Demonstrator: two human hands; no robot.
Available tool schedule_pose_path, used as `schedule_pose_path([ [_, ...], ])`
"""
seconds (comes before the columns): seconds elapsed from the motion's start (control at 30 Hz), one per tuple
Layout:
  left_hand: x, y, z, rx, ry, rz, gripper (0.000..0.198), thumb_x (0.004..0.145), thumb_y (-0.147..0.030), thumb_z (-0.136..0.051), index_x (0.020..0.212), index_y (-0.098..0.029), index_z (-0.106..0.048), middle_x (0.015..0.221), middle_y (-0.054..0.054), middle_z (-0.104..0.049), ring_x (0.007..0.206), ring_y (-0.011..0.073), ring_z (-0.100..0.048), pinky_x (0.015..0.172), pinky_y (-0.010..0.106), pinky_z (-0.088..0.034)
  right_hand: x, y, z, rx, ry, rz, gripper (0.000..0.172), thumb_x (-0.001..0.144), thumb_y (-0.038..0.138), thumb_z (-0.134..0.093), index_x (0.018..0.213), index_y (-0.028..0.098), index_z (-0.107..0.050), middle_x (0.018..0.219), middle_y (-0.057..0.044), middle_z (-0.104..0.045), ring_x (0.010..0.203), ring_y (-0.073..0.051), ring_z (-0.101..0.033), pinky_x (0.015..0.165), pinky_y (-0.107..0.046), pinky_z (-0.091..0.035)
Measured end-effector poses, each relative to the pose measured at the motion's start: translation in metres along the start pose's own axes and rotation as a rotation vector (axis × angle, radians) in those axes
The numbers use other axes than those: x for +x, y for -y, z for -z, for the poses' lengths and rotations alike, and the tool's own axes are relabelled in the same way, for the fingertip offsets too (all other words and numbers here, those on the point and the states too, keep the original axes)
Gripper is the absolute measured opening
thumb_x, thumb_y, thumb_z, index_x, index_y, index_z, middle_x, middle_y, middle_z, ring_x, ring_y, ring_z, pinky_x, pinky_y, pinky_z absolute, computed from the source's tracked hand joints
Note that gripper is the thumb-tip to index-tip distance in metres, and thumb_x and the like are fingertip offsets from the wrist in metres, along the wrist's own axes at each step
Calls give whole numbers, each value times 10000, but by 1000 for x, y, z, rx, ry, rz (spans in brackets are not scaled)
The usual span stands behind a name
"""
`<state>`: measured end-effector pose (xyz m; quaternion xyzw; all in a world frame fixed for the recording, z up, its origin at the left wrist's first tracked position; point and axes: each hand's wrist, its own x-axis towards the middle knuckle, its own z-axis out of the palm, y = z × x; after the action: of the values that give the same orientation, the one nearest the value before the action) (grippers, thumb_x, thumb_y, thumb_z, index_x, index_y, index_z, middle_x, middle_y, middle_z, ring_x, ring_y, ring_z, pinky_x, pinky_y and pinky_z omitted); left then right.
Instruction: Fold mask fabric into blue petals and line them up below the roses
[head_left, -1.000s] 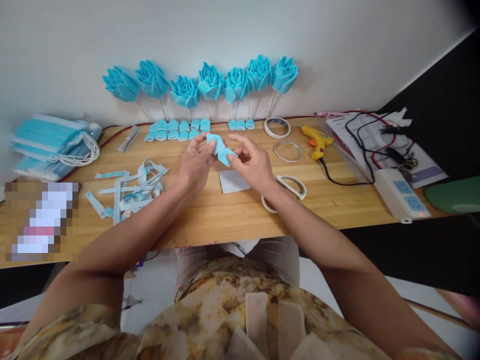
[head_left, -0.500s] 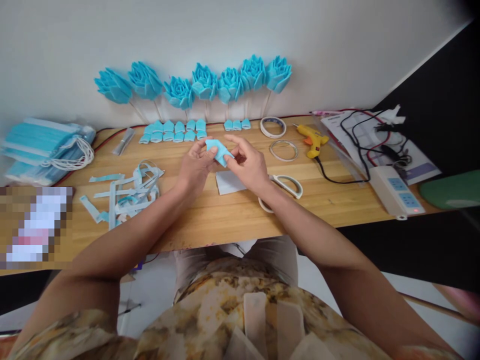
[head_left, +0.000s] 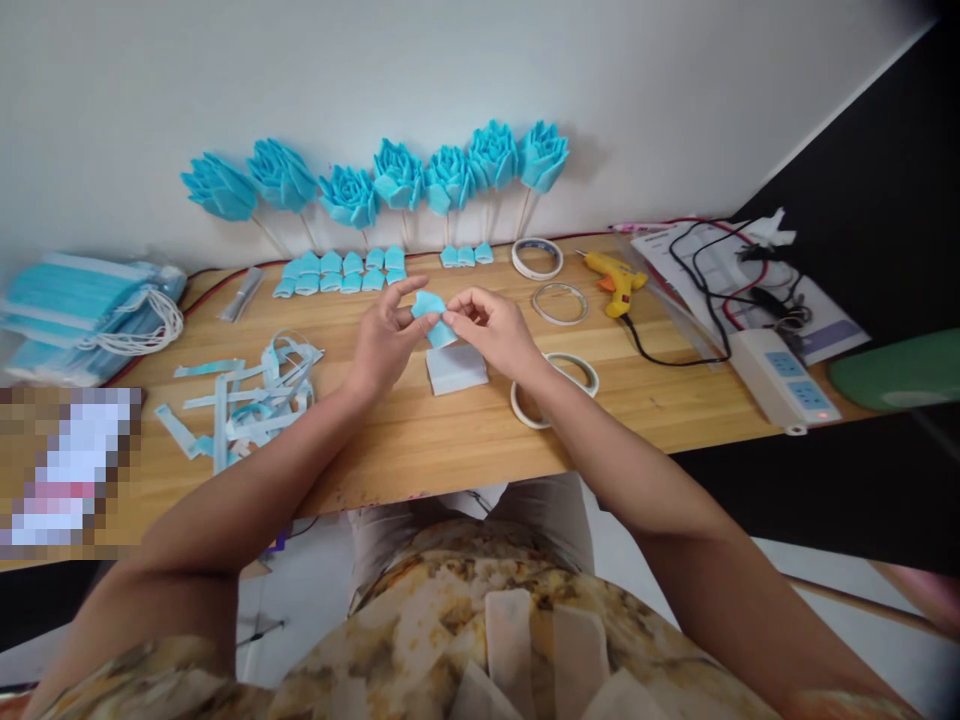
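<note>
A small folded piece of blue mask fabric (head_left: 430, 306) is pinched between my two hands above the table. My left hand (head_left: 390, 335) grips its left side with thumb and fingers, the index finger raised. On its right edge my right hand (head_left: 491, 325) pinches with thumb and forefinger. Below them lies a pale folded fabric piece (head_left: 457, 370). White-handled scissors (head_left: 581, 370) rest partly hidden under my right wrist. Behind my hands stand two rows of folded blue petals (head_left: 341, 272), with a shorter row of petals (head_left: 466, 255) to their right.
Several blue fabric flowers (head_left: 399, 175) on sticks lean along the wall. Cut strips (head_left: 262, 395) and stacked face masks (head_left: 67, 300) lie left. Tape rolls (head_left: 538, 259), a yellow glue gun (head_left: 619, 280), cables and a power strip (head_left: 784, 375) occupy the right.
The blue piece has been turned in my fingers, its lower part now hanging down. My right hand's fingers have drawn closer to my left thumb. The view has shifted slightly.
</note>
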<state>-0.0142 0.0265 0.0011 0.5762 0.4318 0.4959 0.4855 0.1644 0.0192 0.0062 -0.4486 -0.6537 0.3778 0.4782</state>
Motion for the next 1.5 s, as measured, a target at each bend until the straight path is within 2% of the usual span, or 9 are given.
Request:
schedule_pose_path([
  [0.13, 1, -4, 0, -4, 1, 16, 468, 807, -308, -814, 1233, -221, -642, 706, -34, -651, 658, 149, -639, 663, 284, -538, 1, -1, 0, 91, -22, -1, 204, 836, 401, -669, 802, 208, -613, 731, 29, -612, 673, -120, -530, 673, -275, -431],
  [0.33, 0, -11, -1, -16, 31, 90, 336, 729, -450, -836, 741, -176, -642, 628, -16, -615, 582, 109, -560, 600, 251, -479, 4, -4, 2, 204, 1, -34, 233, 828, 433, -690, 859, 210, -636, 825, 16, -660, 771, -130, -586, 764, -285, -473],
  [0.47, -1, -13, -2, 76, 91, 105, 346, 696, -459, -851, 724, -177, -654, 636, -17, -615, 585, 105, -531, 586, 245, -426, 4, -2, 4, 244, 34, -38, 291, 823, 458, -718, 963, 205, -689, 926, -5, -711, 863, -143, -635, 808, -284, -486],
  [0.73, -4, -14, -1, 240, 225, 58, 378, 736, -524, -813, 723, -182, -654, 673, -14, -623, 619, 115, -513, 613, 259, -395, 4, -8, 2, 264, -17, -113, 302, 803, 493, -699, 747, 200, -650, 736, 16, -661, 719, -134, -578, 680, -264, -459],
  [0.9, 28, -25, 17, 327, 131, 159, 314, 777, -384, -815, 633, -193, -612, 527, -39, -535, 478, 92, -421, 511, 244, -330, 10, -12, 6, 308, -124, -167, 259, 920, 412, -619, 1025, 200, -721, 972, -24, -752, 887, -137, -654, 773, -244, -503],
  [1.03, 65, -38, 22, 280, 39, 171, 338, 727, -326, -868, 584, -178, -600, 509, -18, -542, 445, 78, -426, 447, 227, -313, 14, -13, 9, 350, -112, -270, 269, 947, 313, -607, 1190, 214, -665, 1118, -47, -744, 953, -133, -664, 711, -209, -512],
  [1.13, 72, -38, 7, 221, 60, 170, 372, 693, -360, -907, 588, -172, -604, 518, -15, -551, 441, 69, -435, 423, 210, -322, 17, -11, 10, 356, -90, -277, 197, 933, 328, -629, 1083, 204, -662, 1092, -40, -720, 981, -142, -657, 661, -194, -515],
  [1.3, 59, -30, -11, 202, 112, 197, 348, 748, -380, -863, 622, -169, -616, 513, -14, -552, 438, 69, -441, 421, 197, -331, 26, -4, 12, 240, -84, -266, 160, 900, 302, -634, 777, 200, -616, 733, 24, -606, 712, -121, -574, 559, -199, -459],
  [1.5, 34, -27, 18, 144, -141, 20, 136, 831, -289, -726, 935, -200, -713, 682, -12, -618, 511, 89, -488, 440, 214, -342, 47, -5, 21, 79, -81, -293, 227, 869, 214, -644, 650, 194, -589, 627, 22, -581, 593, -111, -529, 475, -199, -389],
])
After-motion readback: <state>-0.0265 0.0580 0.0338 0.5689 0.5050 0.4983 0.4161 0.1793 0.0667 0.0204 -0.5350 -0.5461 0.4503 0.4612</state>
